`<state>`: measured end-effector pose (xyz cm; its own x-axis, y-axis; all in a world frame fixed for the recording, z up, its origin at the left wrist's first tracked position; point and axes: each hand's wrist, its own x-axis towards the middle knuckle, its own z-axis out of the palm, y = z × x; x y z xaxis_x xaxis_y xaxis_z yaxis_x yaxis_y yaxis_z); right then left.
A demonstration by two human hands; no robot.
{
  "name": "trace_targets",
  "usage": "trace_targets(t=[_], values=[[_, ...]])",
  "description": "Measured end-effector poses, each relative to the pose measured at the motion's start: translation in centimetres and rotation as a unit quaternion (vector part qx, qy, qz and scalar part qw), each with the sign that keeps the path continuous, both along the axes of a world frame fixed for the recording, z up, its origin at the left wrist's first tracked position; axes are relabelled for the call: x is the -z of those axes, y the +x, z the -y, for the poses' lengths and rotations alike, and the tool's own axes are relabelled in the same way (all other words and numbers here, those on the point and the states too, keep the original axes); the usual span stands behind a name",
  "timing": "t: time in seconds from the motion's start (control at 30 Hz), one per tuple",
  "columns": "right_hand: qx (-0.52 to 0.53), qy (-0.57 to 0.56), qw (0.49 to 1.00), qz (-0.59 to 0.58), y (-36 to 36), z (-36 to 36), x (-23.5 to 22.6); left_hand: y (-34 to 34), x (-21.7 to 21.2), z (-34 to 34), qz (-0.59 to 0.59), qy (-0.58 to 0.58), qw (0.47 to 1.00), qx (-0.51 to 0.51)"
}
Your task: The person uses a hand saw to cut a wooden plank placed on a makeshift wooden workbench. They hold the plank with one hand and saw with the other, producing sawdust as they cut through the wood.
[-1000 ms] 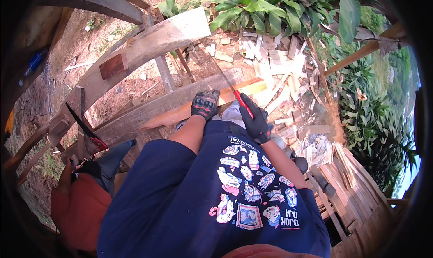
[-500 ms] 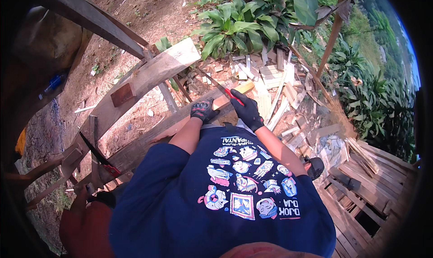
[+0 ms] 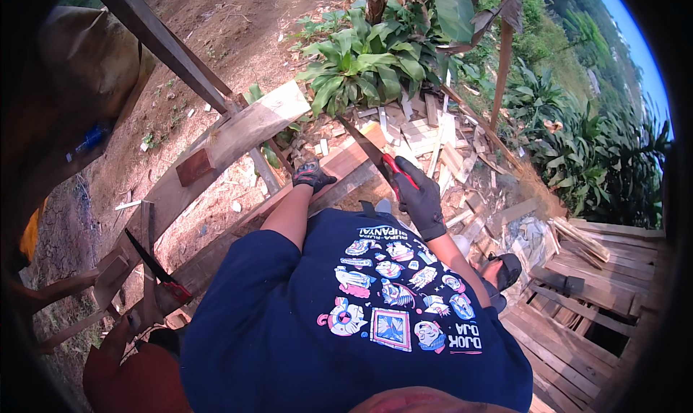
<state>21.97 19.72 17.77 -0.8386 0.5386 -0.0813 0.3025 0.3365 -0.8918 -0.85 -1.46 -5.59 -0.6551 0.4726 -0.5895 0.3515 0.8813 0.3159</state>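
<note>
A black-gloved left hand of mine (image 3: 312,176) grips the far edge of a long wooden beam (image 3: 343,162), thumb stretched along its top. My right hand (image 3: 421,200), also gloved in black, is wrapped round the red handle of a hand saw (image 3: 368,147). The saw's blade slants up and left across the beam near its sunlit right end. I cannot tell how deep the teeth sit in the wood. Part of the beam nearest me is hidden by my dark blue shirt.
A curved plank (image 3: 245,128) with a small block spans the left. Another red-handled saw (image 3: 162,276) rests there, near a person (image 3: 133,370) at lower left. Wood offcuts (image 3: 426,128) litter the ground beyond the beam. A slatted wooden platform (image 3: 599,268) with a gap lies right.
My right hand has drawn the saw back toward me and to the right. My left hand has shifted slightly left along the beam. The whole view has turned a little.
</note>
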Motion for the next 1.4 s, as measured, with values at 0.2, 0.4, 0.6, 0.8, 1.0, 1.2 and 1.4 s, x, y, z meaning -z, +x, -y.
trace_targets(t=[0.2, 0.4, 0.6, 0.8, 1.0, 1.2, 1.4], values=[[0.033, 0.106, 0.994, -0.002, 7.1, 2.4, -3.0, 0.7, -3.0, -0.8, 0.046, -0.004, 0.999, 0.011], [0.040, 0.066, 0.997, 0.019, 8.9, 3.2, -4.0, 1.8, -3.2, -1.1, -0.012, -0.005, 0.999, 0.045], [-0.013, 0.056, 0.998, 0.041, 8.1, 2.5, -2.3, 2.3, -3.4, -1.4, -0.029, -0.011, 0.998, 0.048], [-0.057, 0.103, 0.992, 0.037, 8.8, 1.3, -1.4, 2.8, -3.9, -1.7, -0.021, -0.041, 0.998, 0.035], [-0.061, 0.049, 0.996, 0.054, 10.9, -0.4, -4.7, 2.4, -3.8, -2.1, -0.004, -0.046, 0.999, 0.011], [-0.097, 0.060, 0.990, 0.082, 11.4, -1.1, -7.8, 2.2, -3.3, -3.6, -0.033, -0.083, 0.994, 0.062], [-0.107, 0.000, 0.993, 0.048, 11.2, -1.1, -4.7, 0.4, -2.6, -4.3, -0.006, -0.058, 0.994, 0.091]])
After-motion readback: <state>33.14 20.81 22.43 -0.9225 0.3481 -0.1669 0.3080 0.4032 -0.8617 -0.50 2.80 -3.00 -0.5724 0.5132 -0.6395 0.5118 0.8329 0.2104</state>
